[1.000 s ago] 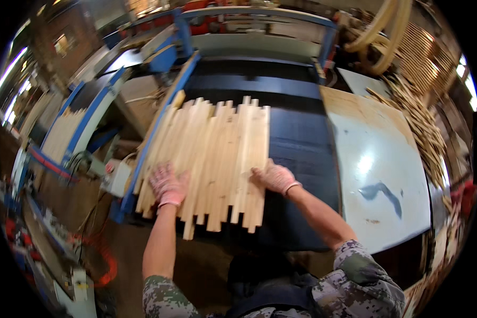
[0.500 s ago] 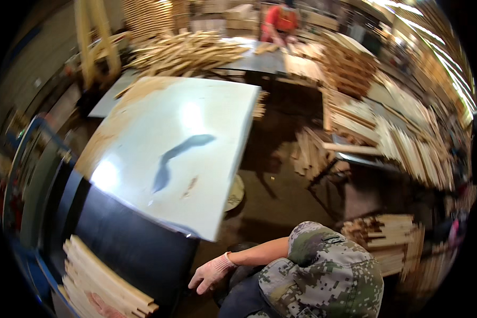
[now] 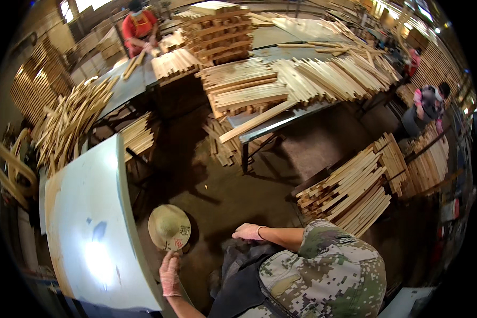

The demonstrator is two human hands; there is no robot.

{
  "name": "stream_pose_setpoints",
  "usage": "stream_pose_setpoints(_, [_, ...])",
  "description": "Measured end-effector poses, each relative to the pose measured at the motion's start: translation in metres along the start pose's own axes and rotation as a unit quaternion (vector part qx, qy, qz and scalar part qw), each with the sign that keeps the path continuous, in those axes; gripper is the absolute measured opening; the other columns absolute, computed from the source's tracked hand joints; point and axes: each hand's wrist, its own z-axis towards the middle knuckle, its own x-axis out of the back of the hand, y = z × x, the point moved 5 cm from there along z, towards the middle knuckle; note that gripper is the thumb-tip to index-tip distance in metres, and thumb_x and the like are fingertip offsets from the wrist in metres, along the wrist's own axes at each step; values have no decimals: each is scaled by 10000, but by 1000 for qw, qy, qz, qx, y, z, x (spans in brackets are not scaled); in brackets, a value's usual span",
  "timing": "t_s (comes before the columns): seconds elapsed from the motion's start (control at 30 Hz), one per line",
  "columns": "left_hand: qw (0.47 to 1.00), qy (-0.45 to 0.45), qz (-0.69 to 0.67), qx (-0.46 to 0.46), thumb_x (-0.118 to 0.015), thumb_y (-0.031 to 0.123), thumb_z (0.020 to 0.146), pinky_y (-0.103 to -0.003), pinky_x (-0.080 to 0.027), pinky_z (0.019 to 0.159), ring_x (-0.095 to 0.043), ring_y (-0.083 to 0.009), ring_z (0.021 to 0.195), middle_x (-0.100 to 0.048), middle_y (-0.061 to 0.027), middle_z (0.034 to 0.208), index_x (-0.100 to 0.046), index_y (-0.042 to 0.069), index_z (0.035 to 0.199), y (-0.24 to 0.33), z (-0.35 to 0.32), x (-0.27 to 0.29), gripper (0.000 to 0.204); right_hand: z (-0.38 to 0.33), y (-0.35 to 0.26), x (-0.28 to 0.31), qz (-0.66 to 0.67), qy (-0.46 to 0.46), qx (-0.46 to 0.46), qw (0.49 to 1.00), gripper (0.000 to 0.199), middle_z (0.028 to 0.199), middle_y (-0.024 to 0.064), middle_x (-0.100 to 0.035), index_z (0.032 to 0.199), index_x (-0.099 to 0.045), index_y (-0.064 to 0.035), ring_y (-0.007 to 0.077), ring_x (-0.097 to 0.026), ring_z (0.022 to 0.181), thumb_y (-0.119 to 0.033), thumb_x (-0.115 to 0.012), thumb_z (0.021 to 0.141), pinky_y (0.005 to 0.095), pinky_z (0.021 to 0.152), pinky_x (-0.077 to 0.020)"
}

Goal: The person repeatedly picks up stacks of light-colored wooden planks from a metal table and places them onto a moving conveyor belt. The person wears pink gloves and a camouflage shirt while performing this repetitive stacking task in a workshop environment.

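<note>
Since the earlier frames the view had been swung well away from the fanned bundle of slats that both hands had been pressed on; that bundle was no longer seen, and the white-topped bench (image 3: 90, 233), half a second before spread across the middle of the picture, had been carried to the lower left. The far benches (image 3: 281, 114) were loaded with crossed stacks of pale wood slats (image 3: 244, 85), probably laid crosswise so that the piles kept steady. A lower pile of slats (image 3: 355, 185) was leant on the floor at the right, near the camouflage sleeve (image 3: 323, 265), within easy reach. A round straw hat (image 3: 169, 227) was seen brim-up on the dark floor just beside the bench edge. The left hand (image 3: 170, 273) was stretched toward it, its fingers (image 3: 169, 258) touching the brim's near edge, fairly straight and not yet closed round it. The right hand (image 3: 247, 231), which had hung lower by the knee in the earlier frame, was held apart from the hat with loosely curled fingers, holding nothing. Other people were seen working at the distant benches
</note>
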Motion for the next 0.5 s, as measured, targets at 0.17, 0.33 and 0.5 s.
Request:
stream_pose_setpoints(0.17, [943, 89, 80, 310, -727, 379, 964, -379, -515, 757, -634, -190, 835, -693, -32, 959, -735, 39, 1054, -214, 72, -1, 352, 6, 62, 91, 459, 74, -85, 881, 249, 688, -25, -439, 885, -536, -145, 127, -399, 556, -249, -659, 1075, 323, 481, -309])
stream_pose_setpoints(0.33, [853, 65, 147, 497, -716, 383, 950, -378, -450, 672, -587, -187, 752, -633, -23, 854, -676, 101, 908, -257, 45, -41, 288, 5, 76, 148, 577, 80, 6, 813, 302, 685, -46, -405, 861, -494, -174, 108, -384, 547, -249, -696, 1072, 296, 483, -308])
stream_pose_setpoints(0.5, [842, 26, 146, 519, -705, 361, 960, -365, -401, 604, -552, -184, 676, -574, -10, 757, -604, 141, 817, -234, 105, -72, 282, 27, 13, 214, 584, 165, 1, 795, 351, 673, -52, -388, 806, -433, -200, 106, -383, 535, -169, -672, 1062, 295, 477, -285])
